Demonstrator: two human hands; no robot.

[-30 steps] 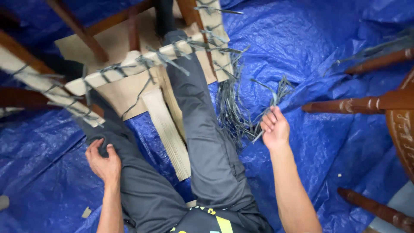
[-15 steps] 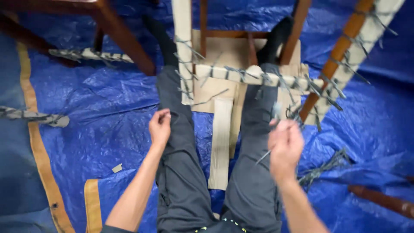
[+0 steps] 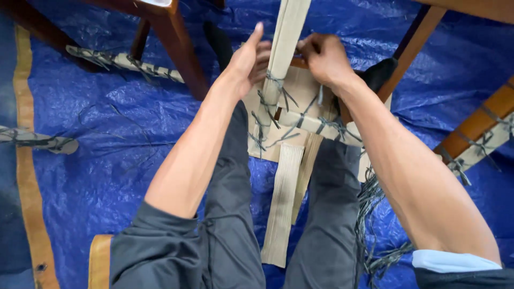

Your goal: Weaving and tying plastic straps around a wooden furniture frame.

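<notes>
The head view looks down on a person seated on a blue tarp (image 3: 107,123), legs in dark grey trousers (image 3: 235,214) stretched forward. The left hand (image 3: 247,59) is raised against the left edge of an upright cardboard-wrapped post (image 3: 284,48); its fingers are straight and held together, the thumb pointing up, so they press flat on the wrapping rather than close around it. The right hand (image 3: 324,56) is at the right edge of the same post, its fingers curled tightly inward. They seem to pinch something at the wrapping, possibly a strand of cord, but the knuckles hide it and I cannot tell for sure.

Just below both sets of fingers, grey cord (image 3: 273,99) crisscrosses the post and runs on along a cardboard-wrapped crossbar (image 3: 316,123) that slants off under the right wrist. Below the fingers and between the knees lies a flat strip of corrugated cardboard (image 3: 282,203). A loose bundle of grey cord strands (image 3: 375,225) lies on the tarp under the right forearm, beside the right knee.

Left of the left hand's fingers stands a bare dark wooden leg (image 3: 176,48); beyond it lies another wrapped, cord-bound piece (image 3: 123,60). Well to the right of the right hand, a brown wooden rail (image 3: 476,128) shows with cord and cardboard tied along it.
</notes>
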